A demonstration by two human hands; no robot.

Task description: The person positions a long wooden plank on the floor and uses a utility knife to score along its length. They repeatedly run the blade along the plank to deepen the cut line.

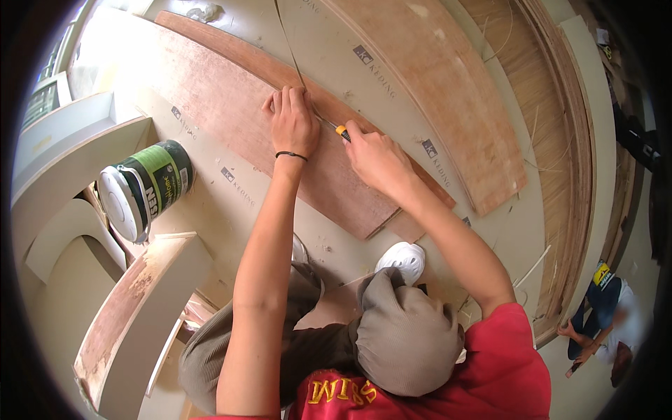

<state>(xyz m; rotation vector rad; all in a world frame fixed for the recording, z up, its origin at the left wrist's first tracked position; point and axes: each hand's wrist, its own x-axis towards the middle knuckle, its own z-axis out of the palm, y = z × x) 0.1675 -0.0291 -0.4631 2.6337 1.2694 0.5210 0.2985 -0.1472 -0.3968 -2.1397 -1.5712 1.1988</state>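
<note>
A long reddish-brown plywood board [231,91] lies in front of me, on top of a second narrower board [350,105] whose far edge sticks out. My left hand [294,122], with a dark band at its wrist, rests on the upper board near its far edge, fingers stretched forward and thumb apart. My right hand [374,157] is closed round a slim hand tool [342,133] with a yellow and black handle; its thin tip points toward my left hand. From beside the left fingertips a thin strip [288,42] runs away to the top edge.
A green and white paint bucket [150,185] lies tilted on the left, by curved wooden pieces [133,315]. Beyond the boards is a wide curved panel [448,91]. Stacked curved strips [567,140] stand at the right. Another person [609,322] is at the lower right.
</note>
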